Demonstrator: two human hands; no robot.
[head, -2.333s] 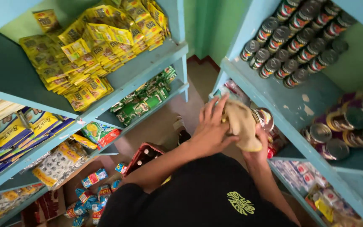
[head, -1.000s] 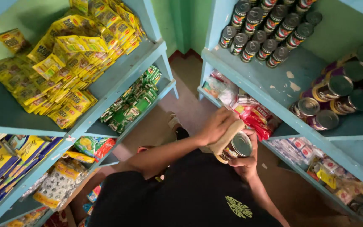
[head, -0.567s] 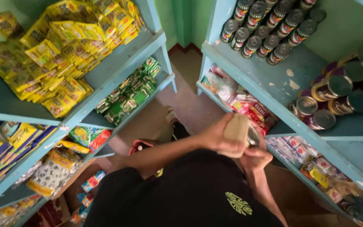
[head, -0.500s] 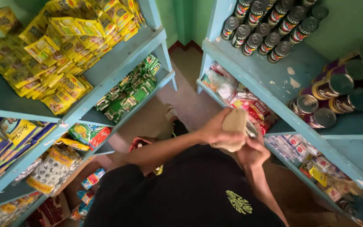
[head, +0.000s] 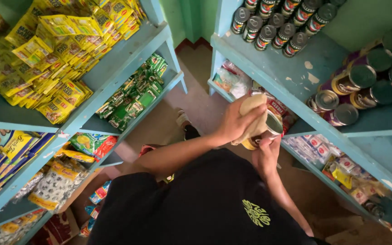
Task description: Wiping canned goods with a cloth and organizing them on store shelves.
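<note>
While right hand (head: 265, 154) grips tin (head: 268, 129); soft cloth (head: 252, 115) pressed.

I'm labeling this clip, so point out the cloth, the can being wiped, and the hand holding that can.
cloth (head: 253, 119), head view, its middle fold.
can (head: 274, 124), head view, its shiny lid.
right hand (head: 265, 152), head view, its back.

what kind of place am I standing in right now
Most likely a small grocery shop or its stockroom. Blue shelves on both sides carry rows of cans, stacked yellow snack packets and green sachets. Your left hand presses a cloth on a can held by your right hand.
</note>
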